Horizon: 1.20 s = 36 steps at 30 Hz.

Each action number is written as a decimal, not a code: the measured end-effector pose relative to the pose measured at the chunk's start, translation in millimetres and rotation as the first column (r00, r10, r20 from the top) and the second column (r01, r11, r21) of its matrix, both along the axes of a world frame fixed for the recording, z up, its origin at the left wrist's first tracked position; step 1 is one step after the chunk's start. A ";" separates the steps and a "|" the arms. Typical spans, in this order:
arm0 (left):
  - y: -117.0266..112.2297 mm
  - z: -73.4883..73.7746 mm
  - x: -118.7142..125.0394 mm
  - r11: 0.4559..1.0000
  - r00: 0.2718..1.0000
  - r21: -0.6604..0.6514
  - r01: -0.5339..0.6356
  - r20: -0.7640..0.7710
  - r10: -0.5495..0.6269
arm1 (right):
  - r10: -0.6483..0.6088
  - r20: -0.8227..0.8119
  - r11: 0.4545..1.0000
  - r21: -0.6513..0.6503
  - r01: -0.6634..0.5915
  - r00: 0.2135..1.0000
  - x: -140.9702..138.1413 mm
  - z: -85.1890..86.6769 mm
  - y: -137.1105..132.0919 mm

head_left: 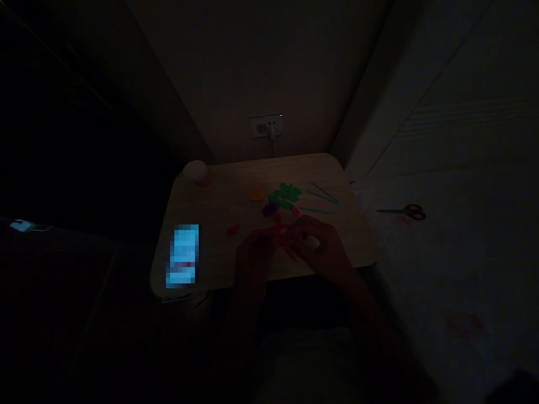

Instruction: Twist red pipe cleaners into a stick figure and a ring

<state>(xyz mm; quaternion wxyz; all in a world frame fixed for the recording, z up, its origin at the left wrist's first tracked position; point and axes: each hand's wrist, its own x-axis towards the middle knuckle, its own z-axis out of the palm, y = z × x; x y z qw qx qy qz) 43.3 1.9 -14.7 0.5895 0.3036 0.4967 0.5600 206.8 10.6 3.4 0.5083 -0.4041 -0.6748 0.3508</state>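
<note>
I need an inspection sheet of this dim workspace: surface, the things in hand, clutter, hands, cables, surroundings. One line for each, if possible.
Surface: small light wooden table with rounded corners, very dimly lit.
Things in hand: thin red piece between both hands; its shape is too dark to tell.
Clutter: green cut shapes, orange lump, purple bit, teal sticks, lit phone, pale round tub.
Hands: left hand and right hand meet over the table's near edge; whether each grip is closed cannot be told.
Cables: white cable plugged in the wall socket.
Surroundings: red-handled scissors on the pale surface to the right.
</note>
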 end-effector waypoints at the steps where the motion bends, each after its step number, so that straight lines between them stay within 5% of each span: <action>1: 0.2 -1.3 -0.7 1.000 1.000 -0.001 -0.003 0.017 0.003 | -0.004 -0.003 1.000 0.000 0.004 1.000 -1.1 -0.7 -1.4; 12: -1.8 4.0 -0.5 0.999 0.997 -0.030 0.013 0.072 -0.010 | 0.036 0.016 0.999 -0.003 -0.036 0.999 -2.6 0.2 -7.7; 22: -1.9 9.1 1.1 0.998 0.971 -0.067 -0.004 0.239 0.020 | -0.169 -0.008 0.986 0.003 0.169 0.986 2.2 8.1 -2.8; 36: -7.5 14.8 6.5 0.990 0.999 0.136 -0.045 0.027 0.042 | -0.205 -0.059 0.979 -0.031 0.203 0.977 -9.4 19.1 7.4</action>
